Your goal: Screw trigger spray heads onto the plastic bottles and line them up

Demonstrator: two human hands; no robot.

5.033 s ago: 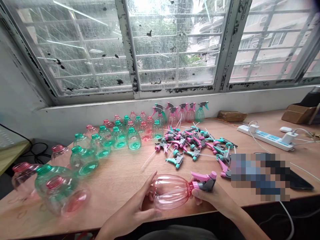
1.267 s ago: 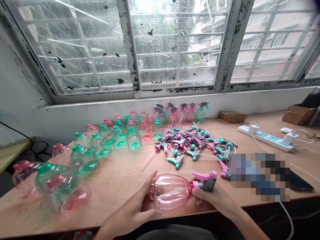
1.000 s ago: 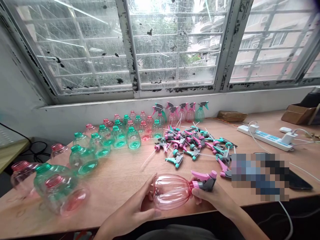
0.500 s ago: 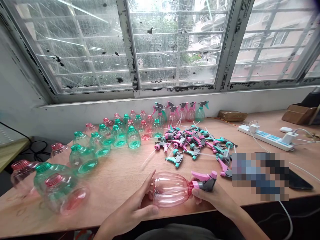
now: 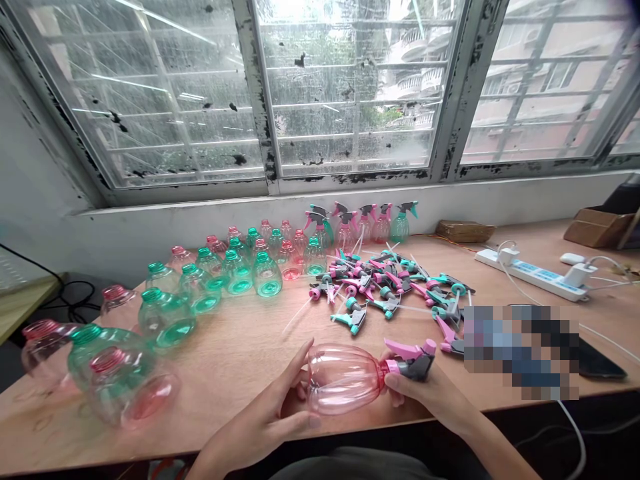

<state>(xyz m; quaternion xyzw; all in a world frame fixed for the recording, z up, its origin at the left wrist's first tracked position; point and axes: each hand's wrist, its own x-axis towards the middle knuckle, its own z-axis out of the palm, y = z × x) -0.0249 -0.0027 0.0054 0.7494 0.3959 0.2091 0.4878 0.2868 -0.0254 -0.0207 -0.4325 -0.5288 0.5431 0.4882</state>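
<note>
A clear pink spray bottle (image 5: 345, 380) lies sideways between my hands near the table's front edge, its neck toward the right. My left hand (image 5: 287, 393) curves around the base, thumb below and fingers behind it. At the neck, my right hand (image 5: 417, 393) grips the pink collar with the thumb in front. The grey and pink spray head (image 5: 415, 360) sits on the bottle's mouth, trigger pointing up and left. Beyond the bottle lies a pile of loose spray heads (image 5: 375, 280) in pink, teal and grey, with white tubes.
Open pink and green bottles (image 5: 167, 320) stand in rows on the left. Several bottles with spray heads (image 5: 367, 227) are by the wall. A white power strip (image 5: 530, 273), a brown paper bundle (image 5: 465, 231) and a black flat device (image 5: 600, 360) with a cable are to the right.
The bottle and spray head have shifted very slightly to the right along with my hands. Both hands keep their hold; the rest looks the same.
</note>
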